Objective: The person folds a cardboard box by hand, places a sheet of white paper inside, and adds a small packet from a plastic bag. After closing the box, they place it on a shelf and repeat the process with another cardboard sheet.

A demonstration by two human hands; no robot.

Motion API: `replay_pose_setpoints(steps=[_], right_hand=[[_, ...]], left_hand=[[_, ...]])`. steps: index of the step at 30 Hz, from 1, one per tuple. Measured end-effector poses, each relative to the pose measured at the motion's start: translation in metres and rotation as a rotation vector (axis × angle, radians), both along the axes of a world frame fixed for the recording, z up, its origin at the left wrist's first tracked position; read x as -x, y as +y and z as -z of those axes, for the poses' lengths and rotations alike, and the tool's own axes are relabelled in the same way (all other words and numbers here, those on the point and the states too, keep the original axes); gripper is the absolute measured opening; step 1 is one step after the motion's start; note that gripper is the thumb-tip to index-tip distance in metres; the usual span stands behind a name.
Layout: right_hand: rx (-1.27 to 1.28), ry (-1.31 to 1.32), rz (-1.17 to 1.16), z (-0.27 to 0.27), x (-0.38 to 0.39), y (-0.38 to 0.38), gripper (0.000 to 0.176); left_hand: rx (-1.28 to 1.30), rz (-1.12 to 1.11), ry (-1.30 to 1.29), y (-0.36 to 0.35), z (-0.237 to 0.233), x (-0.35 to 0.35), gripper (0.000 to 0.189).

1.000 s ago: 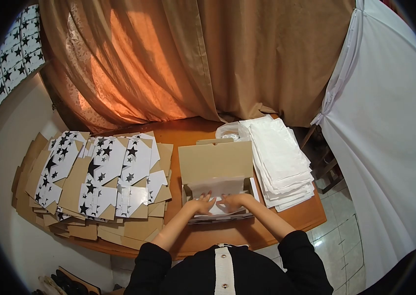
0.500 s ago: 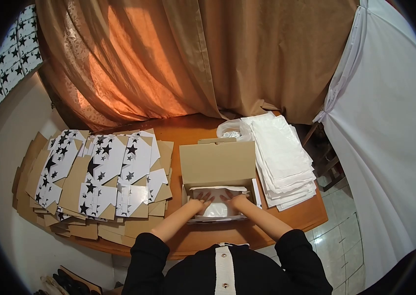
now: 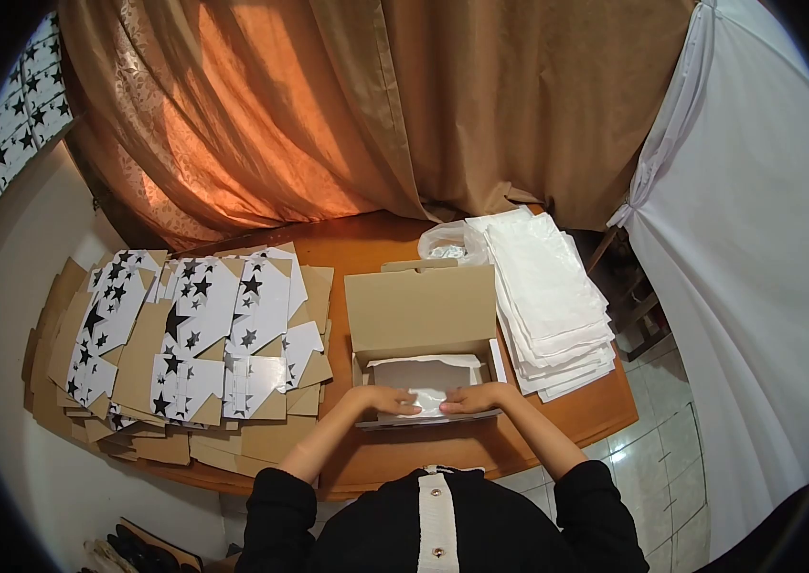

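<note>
An open cardboard box stands in front of me with its brown lid raised at the back. White paper lines its inside and stands up along the back wall. My left hand lies over the box's front left, fingers stretched out on the paper. Mirroring it at the front right, my right hand has its fingers extended towards the left one. A small bright patch of paper shows between the fingertips. Neither hand appears to grasp anything; the paper's front edge is partly hidden beneath them.
Flattened star-printed cardboard boxes are piled on the table's left side. A stack of white paper sheets lies to the right, beside a clear plastic bag. The wooden table has a curved front edge; curtains hang behind it.
Both hands have come back from the middle of the box towards its front wall, and their fingers now point inward at each other. The view has shifted slightly.
</note>
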State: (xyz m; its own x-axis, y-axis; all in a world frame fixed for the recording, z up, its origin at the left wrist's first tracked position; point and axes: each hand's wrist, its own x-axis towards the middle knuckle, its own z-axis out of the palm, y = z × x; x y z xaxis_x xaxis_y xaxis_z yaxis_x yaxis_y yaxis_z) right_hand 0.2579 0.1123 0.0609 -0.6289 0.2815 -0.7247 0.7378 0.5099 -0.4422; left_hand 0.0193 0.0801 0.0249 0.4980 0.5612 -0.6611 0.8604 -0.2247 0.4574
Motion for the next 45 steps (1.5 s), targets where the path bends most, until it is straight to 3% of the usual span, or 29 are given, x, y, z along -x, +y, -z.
replay_pose_setpoints(steps=[1, 2, 5, 9, 12, 17, 21, 23, 27, 29, 32, 33, 36, 45], right_hand=[[0.097, 0.134, 0.106, -0.002, -0.003, -0.005, 0.082], [0.281, 0.146, 0.068, -0.005, -0.004, -0.005, 0.086], [0.367, 0.182, 0.147, 0.015, -0.014, -0.011, 0.080], [0.404, 0.268, 0.061, 0.000, -0.022, -0.020, 0.074], [0.267, 0.288, 0.118, 0.006, -0.029, -0.029, 0.074], [0.206, 0.451, 0.193, -0.002, -0.035, -0.039, 0.055], [0.294, 0.441, 0.236, -0.013, -0.035, -0.034, 0.047], [0.169, 0.400, 0.206, -0.009, -0.035, -0.032, 0.041], [0.149, 0.348, 0.104, 0.002, -0.029, -0.023, 0.037], [0.447, 0.370, 0.118, 0.021, -0.025, -0.016, 0.039], [0.621, 0.315, 0.012, 0.053, -0.019, -0.004, 0.044], [0.619, 0.315, 0.012, 0.051, -0.016, -0.005, 0.044], [0.359, -0.041, -0.095, 0.045, -0.006, -0.005, 0.051], [-0.008, -0.093, -0.049, 0.027, -0.006, -0.005, 0.043]], left_hand=[[0.182, -0.049, -0.165, -0.005, -0.002, 0.002, 0.073], [0.366, -0.099, -0.329, -0.011, -0.004, 0.003, 0.074], [0.331, -0.102, -0.438, -0.026, -0.016, 0.005, 0.064], [0.389, -0.066, -0.543, -0.031, -0.017, 0.009, 0.055], [0.343, -0.159, -0.621, -0.042, -0.021, 0.011, 0.047], [0.236, -0.152, -0.478, -0.036, -0.023, 0.013, 0.035], [0.078, -0.171, -0.473, -0.034, -0.031, 0.015, 0.027], [-0.067, -0.139, -0.388, -0.034, -0.042, 0.014, 0.023], [-0.096, -0.044, -0.267, -0.029, -0.037, 0.012, 0.026], [0.003, 0.050, -0.195, -0.028, -0.022, 0.009, 0.032], [0.228, 0.192, -0.043, -0.018, -0.013, -0.005, 0.036], [0.226, 0.192, -0.043, -0.017, -0.009, -0.008, 0.036], [0.265, 0.239, 0.003, -0.015, -0.002, -0.011, 0.036], [0.054, 0.118, 0.018, -0.012, 0.004, -0.007, 0.047]])
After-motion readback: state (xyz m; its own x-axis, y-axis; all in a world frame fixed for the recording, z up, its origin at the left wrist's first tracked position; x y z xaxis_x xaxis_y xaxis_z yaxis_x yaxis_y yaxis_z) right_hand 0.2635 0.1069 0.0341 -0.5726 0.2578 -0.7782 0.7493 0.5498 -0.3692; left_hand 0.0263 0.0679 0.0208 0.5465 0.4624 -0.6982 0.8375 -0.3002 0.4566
